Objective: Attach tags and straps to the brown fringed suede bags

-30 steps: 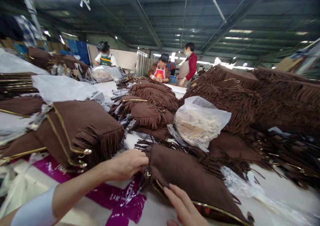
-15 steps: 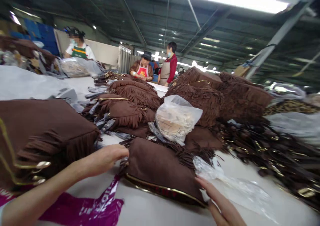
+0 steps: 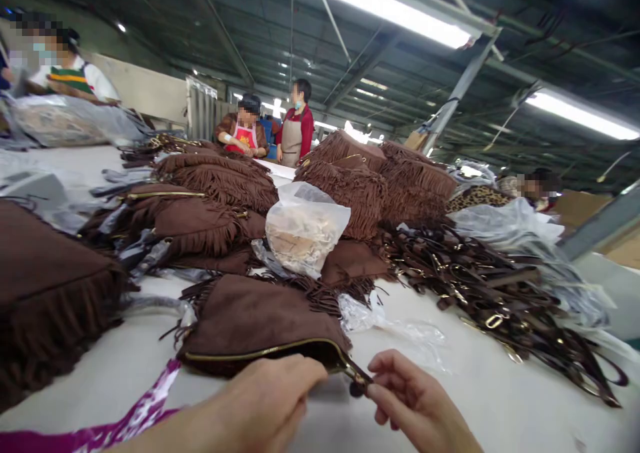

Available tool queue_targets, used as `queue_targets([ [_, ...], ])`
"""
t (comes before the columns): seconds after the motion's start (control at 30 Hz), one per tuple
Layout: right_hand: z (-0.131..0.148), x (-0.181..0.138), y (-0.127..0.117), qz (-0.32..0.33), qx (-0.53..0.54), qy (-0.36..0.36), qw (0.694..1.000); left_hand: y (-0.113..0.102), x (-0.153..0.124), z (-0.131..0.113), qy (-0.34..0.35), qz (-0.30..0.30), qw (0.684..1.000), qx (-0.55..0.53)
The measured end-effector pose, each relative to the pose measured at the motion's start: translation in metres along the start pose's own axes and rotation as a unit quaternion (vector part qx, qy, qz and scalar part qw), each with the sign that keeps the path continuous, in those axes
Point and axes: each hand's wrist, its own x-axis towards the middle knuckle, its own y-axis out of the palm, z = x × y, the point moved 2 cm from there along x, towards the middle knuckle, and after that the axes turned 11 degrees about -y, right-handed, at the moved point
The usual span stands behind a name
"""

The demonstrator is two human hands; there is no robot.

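Note:
A brown fringed bag (image 3: 265,313) lies on the white table before me, its gold zipper gaping at the right end. My left hand (image 3: 273,393) is closed at the front edge of the opening, fingers partly hidden by the back of the hand. At the bag's right corner, the thumb and fingers of my right hand (image 3: 407,399) pinch the dark end of the zipper (image 3: 356,376), where a small metal piece shows. A purple plastic bag (image 3: 135,413) with white print lies below my left forearm.
Brown fringed bags (image 3: 215,179) are stacked behind, with a translucent bag of pale contents (image 3: 305,229) in front. Dark straps with gold buckles (image 3: 480,286) heap on the right. Clear plastic (image 3: 395,326) lies nearby. Several people work farther back.
My left hand has moved from the bag's left side to its front opening. My right hand has gone from the bag's side to the zipper end. The zipper now gapes; the view has turned right.

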Motion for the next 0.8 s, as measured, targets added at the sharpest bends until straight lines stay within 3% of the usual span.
queue_targets([
  [0.1, 0.006, -0.006, 0.004, -0.018, 0.059, -0.004, 0.998, 0.025, 0.021, -0.021, 0.025, 0.017, 0.999, -0.016],
  [0.23, 0.011, -0.009, 0.008, -0.027, 0.153, -0.030, 0.987, 0.035, 0.040, -0.027, -0.003, 0.015, 1.000, -0.016],
  [0.4, 0.011, -0.006, 0.015, -0.041, 0.145, -0.046, 0.988, 0.046, 0.045, -0.026, -0.040, -0.001, 0.999, -0.001],
  [0.47, 0.010, -0.004, 0.017, -0.056, 0.090, -0.063, 0.992, 0.046, 0.044, -0.024, -0.046, -0.024, 0.998, -0.023],
  [0.57, 0.009, -0.003, 0.019, -0.072, -0.073, -0.113, 0.988, 0.039, 0.043, -0.025, -0.077, -0.028, 0.997, 0.005],
  [0.7, 0.005, -0.003, 0.019, -0.086, -0.291, -0.154, 0.940, 0.019, 0.037, -0.035, -0.109, 0.022, 0.984, 0.141],
  [0.8, 0.001, -0.004, 0.009, -0.146, -0.397, -0.126, 0.897, -0.006, 0.027, -0.031, -0.154, 0.000, 0.963, 0.221],
])
